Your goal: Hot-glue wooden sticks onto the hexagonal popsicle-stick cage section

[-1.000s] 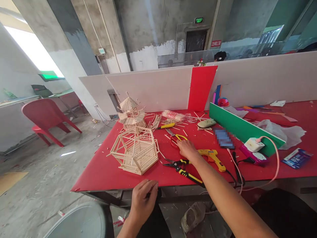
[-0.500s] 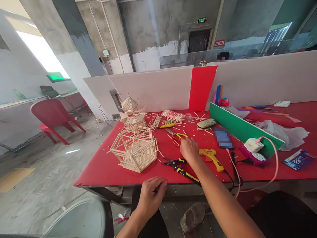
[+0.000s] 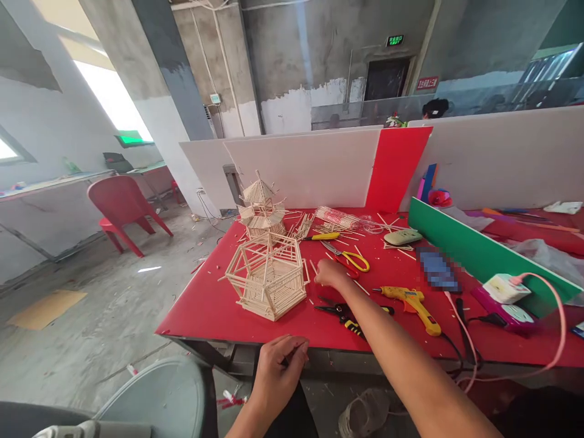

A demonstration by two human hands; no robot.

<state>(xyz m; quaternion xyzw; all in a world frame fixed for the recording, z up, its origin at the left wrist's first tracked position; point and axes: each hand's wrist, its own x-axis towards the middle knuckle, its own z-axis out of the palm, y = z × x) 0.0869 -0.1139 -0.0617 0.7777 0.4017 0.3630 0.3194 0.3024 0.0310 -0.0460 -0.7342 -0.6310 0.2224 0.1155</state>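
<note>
My right hand (image 3: 329, 274) reaches over the red table, its fingers pinched at a short wooden stick (image 3: 313, 267). Just left of it stands an open six-sided frame (image 3: 272, 280) built of thin wooden sticks. My left hand (image 3: 280, 368) is closed in front of the table edge, thumb against the fingers; whatever is inside is hidden. Red-and-yellow scissors (image 3: 353, 260) lie beyond my right hand. Under my right forearm are black-and-yellow pliers (image 3: 338, 309), partly covered. A yellow glue gun (image 3: 410, 304) rests to the right.
Behind the frame rises a tiered stick pagoda (image 3: 261, 210). Loose sticks (image 3: 303, 226), a bundle of sticks (image 3: 337, 217) and a yellow cutter (image 3: 325, 236) are nearby. A green board (image 3: 493, 252), phone (image 3: 438, 269) and power strip (image 3: 502, 310) with cables occupy the right side.
My right hand has moved left from the scissors to beside the stick frame, and its fingers now pinch a stick. My left hand stays nearly still. The view has turned slightly left.
</note>
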